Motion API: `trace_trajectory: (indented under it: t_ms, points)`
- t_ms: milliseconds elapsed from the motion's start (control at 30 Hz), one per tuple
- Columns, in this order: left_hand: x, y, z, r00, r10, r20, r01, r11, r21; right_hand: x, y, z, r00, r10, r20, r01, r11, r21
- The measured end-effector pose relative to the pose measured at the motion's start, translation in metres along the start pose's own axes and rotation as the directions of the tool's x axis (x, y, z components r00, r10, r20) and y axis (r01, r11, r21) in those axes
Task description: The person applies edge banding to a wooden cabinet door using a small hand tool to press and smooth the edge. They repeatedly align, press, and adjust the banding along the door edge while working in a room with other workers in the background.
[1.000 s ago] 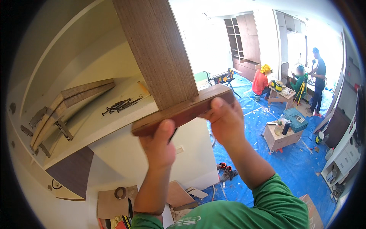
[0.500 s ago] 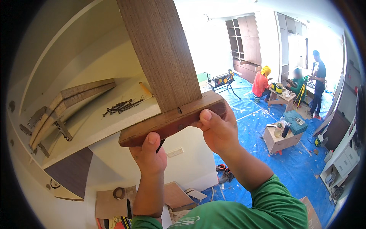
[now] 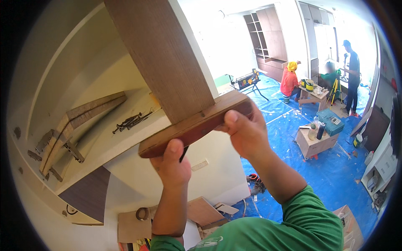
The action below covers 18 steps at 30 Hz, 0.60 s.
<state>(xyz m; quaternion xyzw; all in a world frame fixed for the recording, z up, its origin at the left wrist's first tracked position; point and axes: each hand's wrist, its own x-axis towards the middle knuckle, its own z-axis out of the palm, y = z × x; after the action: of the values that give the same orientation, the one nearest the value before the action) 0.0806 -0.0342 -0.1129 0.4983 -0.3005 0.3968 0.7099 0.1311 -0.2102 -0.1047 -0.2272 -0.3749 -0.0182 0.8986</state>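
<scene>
Both hands hold a brown wooden hand plane [image 3: 197,124] crosswise, its narrow face against the lower end of an upright wood-grained board [image 3: 163,58]. My left hand [image 3: 172,167] is closed round the plane's left part, thumb on the reddish side. A dark piece sticks out beside that thumb. My right hand [image 3: 249,131] grips the right end, thumb pressed on the same side, fingers mostly hidden behind. Left of the plane, several long dark screws [image 3: 130,122] lie heaped on a pale shelf [image 3: 106,140].
A long angled strip [image 3: 92,109] with metal hinges beside it lies at the shelf's left. Below, blue sheeting [image 3: 276,167] covers the floor. A wooden box [image 3: 312,144] carries bottles and a blue case [image 3: 331,121]. Three people work at the far right. Offcuts [image 3: 205,211] lie beneath the shelf.
The plane has shifted slightly right, and its right end sits higher. Both hands have moved with it, still gripping. The whole view has swung a little.
</scene>
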Motion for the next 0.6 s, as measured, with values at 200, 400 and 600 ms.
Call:
trace_trajectory:
  t_ms: [200,400,600]
  points:
    - [0.006,-0.014,0.036,0.995,-0.09,-0.05,0.092,0.995,0.038,0.009,-0.015,-0.017,0.998,-0.062,-0.012,0.062,0.998,-0.023]
    - [0.0,-0.046,0.039,0.97,-0.235,0.057,0.232,0.971,0.058,0.01,-0.052,-0.06,1.0,-0.026,0.002,0.026,0.963,-0.269]
    - [-0.055,-0.034,-0.02,0.982,-0.187,-0.004,0.184,0.963,0.196,0.025,-0.064,-0.052,0.893,-0.404,0.195,0.334,0.306,-0.891]
